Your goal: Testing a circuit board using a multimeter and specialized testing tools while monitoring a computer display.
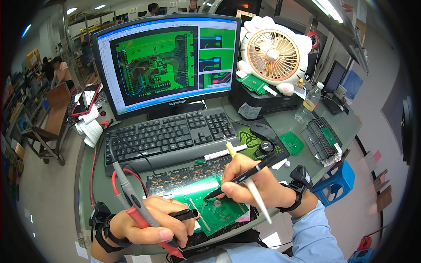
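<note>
My left hand (155, 219) is closed round a grey test probe (127, 186) and a red test probe (139, 218), their tips pointing down toward the table's front edge. A black pen cap (185, 214) sticks out between its fingers. My right hand (258, 182) grips a black marker pen (252, 171), whose tip is at the surface of a green circuit board (219, 218). Tucked in the same hand is a slim tool with a yellow part and a white handle (258, 199). The board lies tilted beside the left fingers, which partly hide its left edge.
Behind the hands stand a keyboard (171, 136) and a monitor (166, 61) showing a circuit layout. Dark circuit panels (188, 173) lie under the board. To the right are a mouse (263, 131), loose green boards (291, 143), a black rack (318, 138), a bottle (308, 105) and a fan (272, 55).
</note>
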`<state>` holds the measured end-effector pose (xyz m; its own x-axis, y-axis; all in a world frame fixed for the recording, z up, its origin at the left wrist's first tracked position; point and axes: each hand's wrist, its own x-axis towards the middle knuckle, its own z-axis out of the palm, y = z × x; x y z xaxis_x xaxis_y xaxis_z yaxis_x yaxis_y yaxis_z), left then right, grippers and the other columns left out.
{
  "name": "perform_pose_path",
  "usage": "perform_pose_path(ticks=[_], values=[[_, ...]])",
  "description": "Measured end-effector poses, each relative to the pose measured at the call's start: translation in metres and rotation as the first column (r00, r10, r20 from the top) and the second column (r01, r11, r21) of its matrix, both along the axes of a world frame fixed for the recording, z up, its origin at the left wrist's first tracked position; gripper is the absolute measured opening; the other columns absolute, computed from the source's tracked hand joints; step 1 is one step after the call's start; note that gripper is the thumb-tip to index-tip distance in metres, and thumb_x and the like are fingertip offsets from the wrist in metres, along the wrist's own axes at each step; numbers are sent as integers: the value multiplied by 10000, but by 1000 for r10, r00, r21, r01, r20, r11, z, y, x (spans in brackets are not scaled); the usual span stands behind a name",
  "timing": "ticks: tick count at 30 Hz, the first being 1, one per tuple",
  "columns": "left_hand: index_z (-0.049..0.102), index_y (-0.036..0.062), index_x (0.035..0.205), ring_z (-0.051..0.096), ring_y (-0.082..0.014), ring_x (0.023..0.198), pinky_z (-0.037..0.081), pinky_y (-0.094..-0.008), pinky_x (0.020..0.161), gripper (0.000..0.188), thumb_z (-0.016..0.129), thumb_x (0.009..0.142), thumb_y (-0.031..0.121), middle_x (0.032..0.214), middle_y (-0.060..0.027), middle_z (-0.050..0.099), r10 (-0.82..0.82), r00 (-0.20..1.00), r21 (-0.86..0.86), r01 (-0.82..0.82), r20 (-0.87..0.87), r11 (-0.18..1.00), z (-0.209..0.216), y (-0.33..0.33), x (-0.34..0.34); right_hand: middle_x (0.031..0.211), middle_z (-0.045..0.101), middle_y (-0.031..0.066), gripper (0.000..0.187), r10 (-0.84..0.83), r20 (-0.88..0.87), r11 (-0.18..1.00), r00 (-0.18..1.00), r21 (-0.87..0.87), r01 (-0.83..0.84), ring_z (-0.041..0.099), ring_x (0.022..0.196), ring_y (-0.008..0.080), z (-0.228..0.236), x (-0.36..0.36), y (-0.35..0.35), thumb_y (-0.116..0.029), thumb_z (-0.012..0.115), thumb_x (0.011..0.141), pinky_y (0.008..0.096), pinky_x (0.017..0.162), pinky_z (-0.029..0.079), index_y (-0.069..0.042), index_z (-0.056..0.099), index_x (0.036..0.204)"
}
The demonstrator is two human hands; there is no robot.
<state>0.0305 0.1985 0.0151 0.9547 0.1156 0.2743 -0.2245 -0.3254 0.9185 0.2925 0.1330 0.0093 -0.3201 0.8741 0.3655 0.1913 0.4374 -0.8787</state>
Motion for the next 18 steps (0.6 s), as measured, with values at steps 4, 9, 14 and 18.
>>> perform_pose_path(ticks=[4,9,14,18], values=[[702,-42,754,636,-322,837,445,-491,1001,542,347,911,335,756,-169,610,13,997,-85,-7,71,996,-7,1,2,902,610,72,147,69,-421,989,905,-90,-117,688,799,136,4,3,5,-104,631,951,238,647,550,-17,519,993],[708,-57,735,636,-339,842,423,-547,1021,603,329,926,372,732,-177,615,39,994,-200,-18,101,980,-10,-1,-1,908,628,74,178,152,-367,986,918,-13,-169,658,815,106,20,-7,2,-132,638,956,223,658,540,-15,514,1007],[702,-58,712,616,-318,793,432,-533,1008,602,334,918,373,700,-161,600,69,989,-213,-39,132,976,-7,-6,0,923,614,49,184,201,-178,978,963,-18,-207,609,847,114,23,-19,4,-140,687,925,266,710,487,-6,607,1022],[704,-48,703,551,-276,713,458,-477,892,591,345,901,377,667,-141,572,142,987,-149,-130,78,980,-3,-9,-5,895,602,67,204,225,-41,970,973,100,-220,618,836,141,24,-33,13,-140,697,915,287,709,491,14,595,1001]])
